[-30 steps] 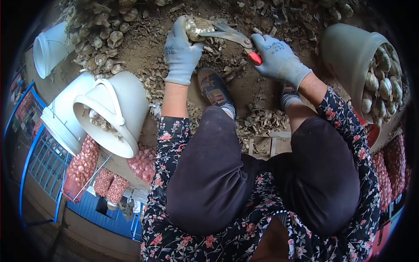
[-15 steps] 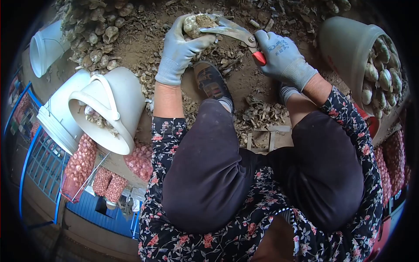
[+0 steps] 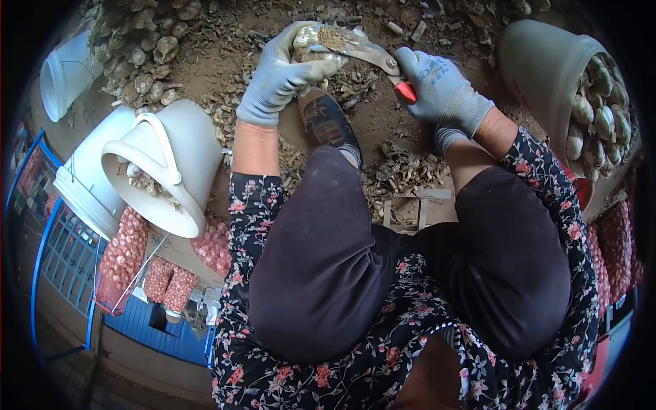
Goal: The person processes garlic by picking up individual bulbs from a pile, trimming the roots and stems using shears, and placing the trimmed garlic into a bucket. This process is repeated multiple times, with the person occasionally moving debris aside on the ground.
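Wrapped around a garlic bulb [image 3: 306,42], my gloved left hand [image 3: 279,72] keeps its root side facing right. My right hand [image 3: 441,85], also gloved, grips pruning shears [image 3: 369,55] by their red handles. The curved blades lie against the bulb's brownish root end, and in this frame they look close together. Both hands are above the littered ground, in front of my knees. Part of the bulb is hidden by my left fingers and the blades.
A white bucket [image 3: 195,147] with some garlic lies tipped at left, beside another white bucket [image 3: 85,184]. At right a large tilted bucket [image 3: 540,75] is full of bulbs. Heaped garlic [image 3: 140,48] lies upper left; filled red net bags [image 3: 125,249] stand lower left.
The shears' blades have closed together at the bulb's root end. My left hand and the bulb have turned slightly, and the whole view has shifted a little.
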A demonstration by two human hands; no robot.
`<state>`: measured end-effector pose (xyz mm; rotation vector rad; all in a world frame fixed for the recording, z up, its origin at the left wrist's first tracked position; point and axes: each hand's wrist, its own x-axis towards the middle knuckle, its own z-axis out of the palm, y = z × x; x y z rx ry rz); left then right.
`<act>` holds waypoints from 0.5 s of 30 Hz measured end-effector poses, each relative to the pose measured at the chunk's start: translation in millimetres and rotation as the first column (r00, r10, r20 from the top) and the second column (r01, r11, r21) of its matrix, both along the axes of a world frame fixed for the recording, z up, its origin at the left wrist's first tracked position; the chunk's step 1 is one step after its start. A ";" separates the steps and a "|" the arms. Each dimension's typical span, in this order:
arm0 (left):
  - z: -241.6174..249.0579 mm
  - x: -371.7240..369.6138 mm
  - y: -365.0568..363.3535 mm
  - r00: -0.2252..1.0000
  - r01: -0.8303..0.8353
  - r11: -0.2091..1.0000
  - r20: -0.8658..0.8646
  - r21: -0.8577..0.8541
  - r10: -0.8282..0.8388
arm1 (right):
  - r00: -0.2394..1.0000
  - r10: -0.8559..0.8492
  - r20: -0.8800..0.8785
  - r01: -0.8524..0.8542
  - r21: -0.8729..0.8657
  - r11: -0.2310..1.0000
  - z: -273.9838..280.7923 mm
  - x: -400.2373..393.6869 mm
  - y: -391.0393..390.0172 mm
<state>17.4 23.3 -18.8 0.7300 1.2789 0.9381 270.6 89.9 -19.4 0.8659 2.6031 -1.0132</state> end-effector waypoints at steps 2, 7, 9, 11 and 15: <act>8.4 -4.6 -3.0 0.999 0.042 0.991 0.040 -0.124 -0.037 | 0.998 -0.036 -0.046 0.032 -0.096 0.995 -3.3 2.2 -3.5; 3.3 8.8 -21.9 0.954 0.083 0.978 0.298 -0.189 -0.023 | 0.994 -0.105 -0.019 0.098 -0.230 0.968 -10.1 2.3 -10.0; 4.1 4.2 -23.0 0.957 0.077 0.969 0.289 -0.236 -0.006 | 0.979 -0.203 -0.029 0.186 -0.295 0.937 -5.6 -2.4 -12.1; -0.3 -0.2 -37.1 0.972 -0.184 0.968 0.114 -0.173 0.205 | 0.954 -0.271 -0.130 0.238 -0.225 0.945 -19.6 9.9 -13.9; 49.0 -13.8 -50.9 0.950 -0.258 0.962 -0.201 -0.084 0.237 | 0.955 -0.293 0.038 0.288 -0.343 0.894 -3.6 4.1 -10.3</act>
